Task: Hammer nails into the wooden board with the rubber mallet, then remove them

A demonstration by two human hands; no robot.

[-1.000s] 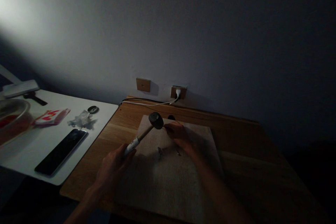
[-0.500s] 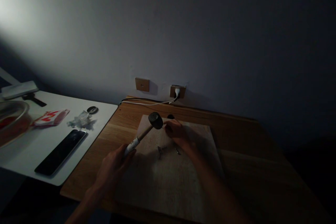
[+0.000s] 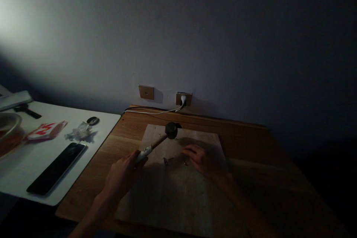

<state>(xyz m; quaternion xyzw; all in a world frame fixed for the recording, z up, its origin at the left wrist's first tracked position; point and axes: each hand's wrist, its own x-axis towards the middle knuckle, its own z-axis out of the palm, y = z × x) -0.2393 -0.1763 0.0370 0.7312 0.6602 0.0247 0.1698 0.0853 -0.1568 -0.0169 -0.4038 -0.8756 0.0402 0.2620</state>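
My left hand (image 3: 122, 173) is closed round the white-wrapped part of a mallet's wooden handle. The mallet (image 3: 158, 141) slants up to the right, its dark round head above the back part of a pale wooden board (image 3: 167, 200). Over the right half of the board is my right hand (image 3: 199, 160), fingers stretched to the left and nothing visible in them. Just below its fingertips lies a small shiny metal piece (image 3: 185, 163). More small metal pieces (image 3: 165, 161) lie left of it. Behind the mallet head, a dark object (image 3: 179, 125) is partly hidden.
The board rests on a wooden table (image 3: 267, 178) against the wall. Cables run from a wall socket (image 3: 183, 99). On a white table (image 3: 16, 178) at left are a phone (image 3: 57, 168), a clear plastic bag (image 3: 82, 131), a red-and-white packet (image 3: 46, 131) and a clear bowl (image 3: 11, 134).
My right hand has drawn back from beside the mallet head toward the small metal piece. The mallet, still in my left hand, tilts slightly lower. The view has shifted a little.
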